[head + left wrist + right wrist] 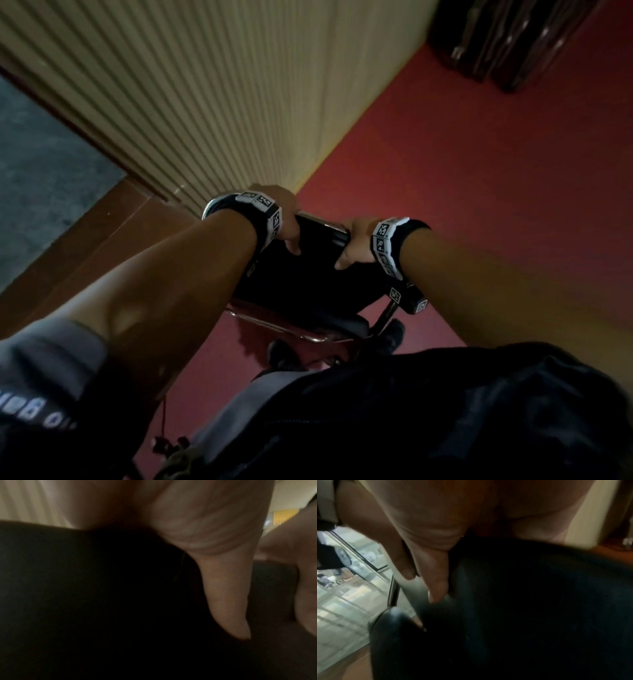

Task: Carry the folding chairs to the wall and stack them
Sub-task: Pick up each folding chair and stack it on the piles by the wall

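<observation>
Carrying step, by the look of it: left hand (286, 219) and right hand (356, 241) apart, both clamped on top edge of black folding chair (301, 284), held over red floor (479, 178) beside ribbed wall (205, 102). Next, probably: walking on toward dark chairs (507, 41) leaning at far wall, then setting it against them.

Open red floor (479, 178) lies ahead and to the right of the held folding chair (308, 274), with room to pass. Ribbed cream wall (205, 102) closes the left side and runs diagonally away; brown wooden skirting (113, 226) lies at its foot, close beside the chair. Dark folded chairs (507, 44) lean at the far end of the wall, well apart. Left hand (286, 219) and right hand (356, 241) occupy the chair's top edge; the person's feet (390, 334) stand just behind it.
</observation>
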`<state>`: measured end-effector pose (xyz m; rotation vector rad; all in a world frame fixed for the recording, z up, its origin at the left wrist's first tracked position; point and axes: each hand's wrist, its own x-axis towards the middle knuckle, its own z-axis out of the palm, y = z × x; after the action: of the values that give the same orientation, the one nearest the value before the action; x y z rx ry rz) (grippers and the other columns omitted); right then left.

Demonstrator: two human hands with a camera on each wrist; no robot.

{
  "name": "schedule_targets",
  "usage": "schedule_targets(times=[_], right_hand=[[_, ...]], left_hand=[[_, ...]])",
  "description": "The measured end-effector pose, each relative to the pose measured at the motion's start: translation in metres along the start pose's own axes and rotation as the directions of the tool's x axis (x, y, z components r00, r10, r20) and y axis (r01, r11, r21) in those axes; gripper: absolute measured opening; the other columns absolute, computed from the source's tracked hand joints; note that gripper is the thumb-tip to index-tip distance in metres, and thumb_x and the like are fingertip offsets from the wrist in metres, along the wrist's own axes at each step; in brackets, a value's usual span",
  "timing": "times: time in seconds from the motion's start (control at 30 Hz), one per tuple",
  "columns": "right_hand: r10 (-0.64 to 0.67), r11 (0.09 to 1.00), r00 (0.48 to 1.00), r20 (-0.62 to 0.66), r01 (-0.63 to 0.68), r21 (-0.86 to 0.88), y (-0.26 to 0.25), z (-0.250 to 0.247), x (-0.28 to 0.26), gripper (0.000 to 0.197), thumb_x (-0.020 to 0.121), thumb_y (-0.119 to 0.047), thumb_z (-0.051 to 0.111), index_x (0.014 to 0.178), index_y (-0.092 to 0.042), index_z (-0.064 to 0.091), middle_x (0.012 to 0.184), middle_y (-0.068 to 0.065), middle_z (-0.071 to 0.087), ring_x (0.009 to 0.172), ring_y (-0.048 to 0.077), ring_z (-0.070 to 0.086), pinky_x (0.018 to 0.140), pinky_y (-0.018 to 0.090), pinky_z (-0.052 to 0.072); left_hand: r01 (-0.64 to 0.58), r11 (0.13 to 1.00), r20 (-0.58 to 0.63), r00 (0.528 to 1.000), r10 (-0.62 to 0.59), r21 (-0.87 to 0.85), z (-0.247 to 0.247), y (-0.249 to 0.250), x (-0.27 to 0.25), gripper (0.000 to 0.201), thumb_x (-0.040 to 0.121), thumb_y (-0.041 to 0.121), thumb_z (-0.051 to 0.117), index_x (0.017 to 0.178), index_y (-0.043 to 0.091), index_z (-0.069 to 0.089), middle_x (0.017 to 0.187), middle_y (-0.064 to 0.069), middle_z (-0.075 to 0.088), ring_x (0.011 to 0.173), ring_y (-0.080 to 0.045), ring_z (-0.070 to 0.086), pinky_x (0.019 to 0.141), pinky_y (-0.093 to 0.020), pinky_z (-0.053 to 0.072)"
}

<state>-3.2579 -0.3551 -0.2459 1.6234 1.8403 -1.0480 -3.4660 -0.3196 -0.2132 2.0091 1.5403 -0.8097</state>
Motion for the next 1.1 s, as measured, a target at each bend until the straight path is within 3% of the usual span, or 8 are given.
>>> schedule_targets(times=[0.13, 0.33, 0.5, 0.6, 0.67, 0.77, 0.93, 1.1], right_hand=[[0.098, 0.987, 0.995, -0.036, -0.092, 0.135, 0.065, -0.017, -0.017, 0.098, 0.051, -0.057, 0.089, 0.140, -0.036, 0.056, 0.118, -0.003, 0.070, 0.098, 0.028, 0.070, 0.086, 0.045, 0.062], [0.195, 0.963, 0.974, -0.115, -0.168, 0.212, 0.193, -0.069, -0.053, 0.074, 0.066, -0.042, 0.089, 0.134, -0.033, 0.061, 0.115, 0.001, 0.070, 0.093, 0.026, 0.068, 0.083, 0.042, 0.063], [0.231, 0.956, 0.953, -0.194, -0.186, 0.225, 0.299, -0.121, -0.072, 0.064, 0.069, -0.032, 0.087, 0.128, -0.036, 0.064, 0.105, 0.000, 0.071, 0.090, 0.026, 0.069, 0.081, 0.042, 0.064], [0.260, 0.955, 0.939, -0.223, -0.216, 0.205, 0.360, -0.146, -0.075, 0.060, 0.069, -0.029, 0.086, 0.125, -0.035, 0.064, 0.101, -0.001, 0.071, 0.088, 0.026, 0.068, 0.081, 0.043, 0.065], [0.277, 0.954, 0.930, -0.243, -0.236, 0.184, 0.399, -0.160, -0.074, 0.056, 0.069, -0.031, 0.083, 0.122, -0.038, 0.063, 0.099, -0.002, 0.070, 0.086, 0.026, 0.068, 0.078, 0.042, 0.064], [0.326, 0.943, 0.906, -0.268, -0.293, 0.158, 0.450, -0.179, -0.064, 0.051, 0.072, -0.033, 0.076, 0.120, -0.041, 0.058, 0.094, -0.005, 0.065, 0.086, 0.027, 0.065, 0.074, 0.038, 0.054], [0.387, 0.920, 0.884, -0.261, -0.353, 0.168, 0.514, -0.224, -0.028, 0.051, 0.074, -0.033, 0.073, 0.121, -0.042, 0.055, 0.096, -0.007, 0.064, 0.092, 0.028, 0.063, 0.088, 0.044, 0.048], [0.422, 0.902, 0.875, -0.235, -0.380, 0.206, 0.574, -0.302, 0.009, 0.045, 0.073, -0.034, 0.078, 0.109, -0.041, 0.053, 0.094, -0.005, 0.062, 0.090, 0.029, 0.063, 0.081, 0.040, 0.050]], left_hand=[[-0.078, 0.994, -0.040, 0.996, 0.082, 0.079, -0.034, 0.065, 0.026, 0.071, 0.037, 0.078, 0.080, 0.088, 0.029, 0.071, 0.080, 0.007, 0.070, 0.071, -0.019, 0.069, 0.073, -0.034, 0.060], [-0.248, 0.957, -0.043, 0.966, 0.257, 0.152, -0.105, 0.188, 0.066, 0.052, 0.053, 0.065, 0.086, 0.087, 0.033, 0.061, 0.081, 0.012, 0.066, 0.071, -0.012, 0.062, 0.059, -0.027, 0.045], [-0.294, 0.939, -0.104, 0.943, 0.316, 0.180, -0.152, 0.289, 0.115, 0.050, 0.053, 0.061, 0.085, 0.084, 0.032, 0.059, 0.082, 0.008, 0.067, 0.073, -0.016, 0.063, 0.064, -0.031, 0.051], [-0.288, 0.937, -0.149, 0.936, 0.319, 0.195, -0.170, 0.347, 0.147, 0.054, 0.056, 0.058, 0.087, 0.092, 0.029, 0.058, 0.087, 0.007, 0.065, 0.080, -0.021, 0.063, 0.072, -0.034, 0.049], [-0.287, 0.935, -0.166, 0.932, 0.323, 0.208, -0.179, 0.384, 0.171, 0.058, 0.059, 0.059, 0.087, 0.098, 0.034, 0.053, 0.090, 0.008, 0.061, 0.087, -0.024, 0.061, 0.077, -0.036, 0.047], [-0.291, 0.940, -0.166, 0.933, 0.320, 0.177, -0.191, 0.429, 0.215, 0.061, 0.047, 0.067, 0.081, 0.095, 0.043, 0.051, 0.086, 0.012, 0.063, 0.087, -0.028, 0.062, 0.082, -0.041, 0.055], [-0.295, 0.947, -0.207, 0.926, 0.316, 0.125, -0.220, 0.473, 0.306, 0.061, 0.038, 0.071, 0.073, 0.089, 0.048, 0.050, 0.078, 0.014, 0.063, 0.080, -0.027, 0.060, 0.077, -0.046, 0.057], [-0.330, 0.937, -0.232, 0.908, 0.349, 0.117, -0.293, 0.512, 0.356, 0.042, 0.061, 0.053, 0.079, 0.092, 0.037, 0.056, 0.086, 0.005, 0.062, 0.085, -0.029, 0.056, 0.076, -0.038, 0.051]])
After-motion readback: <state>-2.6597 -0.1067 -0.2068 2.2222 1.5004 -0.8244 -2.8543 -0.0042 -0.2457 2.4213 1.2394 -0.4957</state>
